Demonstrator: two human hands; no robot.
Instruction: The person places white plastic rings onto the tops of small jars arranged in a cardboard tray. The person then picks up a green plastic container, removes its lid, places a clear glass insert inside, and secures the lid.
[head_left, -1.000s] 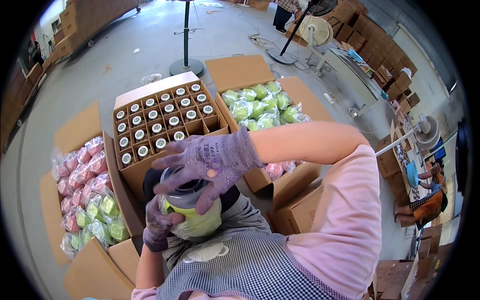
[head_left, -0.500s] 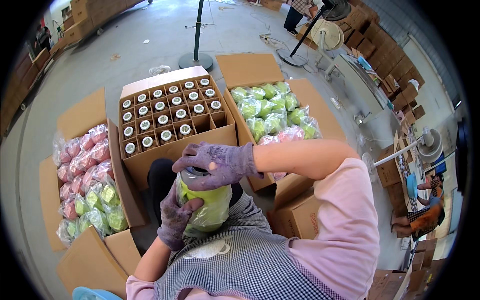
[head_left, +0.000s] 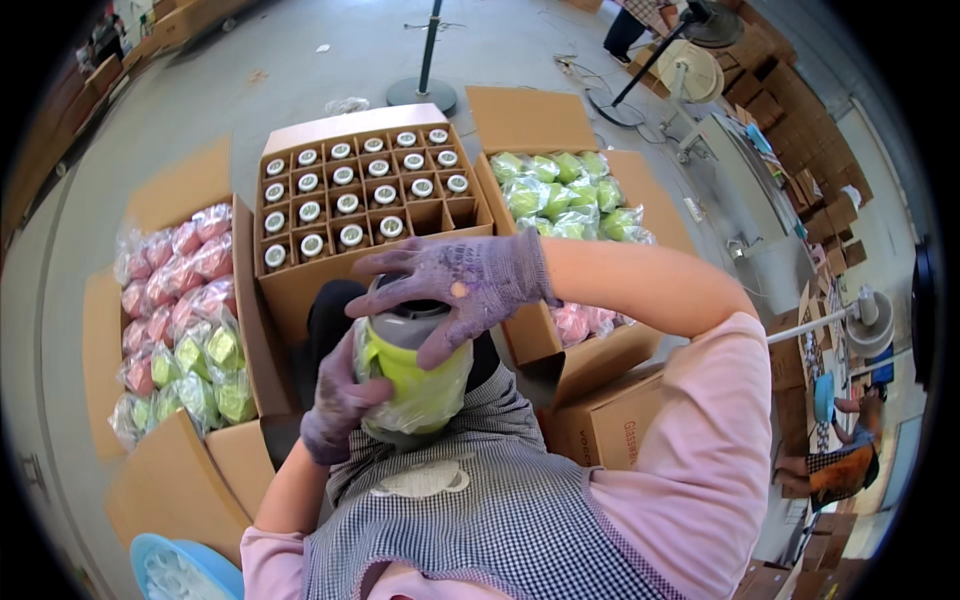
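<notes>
My left hand (head_left: 343,405), in a purple-grey work glove, grips the side of a lime-green container (head_left: 415,385) with its thumb across the front. The container stands almost upright at my lap, partly wrapped in clear plastic. A grey collar (head_left: 410,328) tops it, with a darker part beneath my palm. My right hand (head_left: 465,285), in a matching worn glove, lies over that top with fingers curved round the rim and the thumb down on the green side. Whether the grey part is a separate lid, I cannot tell.
Ahead, a divided carton (head_left: 375,255) holds several white-capped jars. Bagged pink and green items fill a left carton (head_left: 260,330) and a right carton (head_left: 520,315). A blue basin (head_left: 225,575) sits lower left, a closed box (head_left: 600,430) right. Fan stands (head_left: 425,92) rise beyond.
My right hand has lifted slightly on the container's top, and its fingers are more spread. More of the grey collar shows. My left hand keeps its hold. The whole view has shifted.
</notes>
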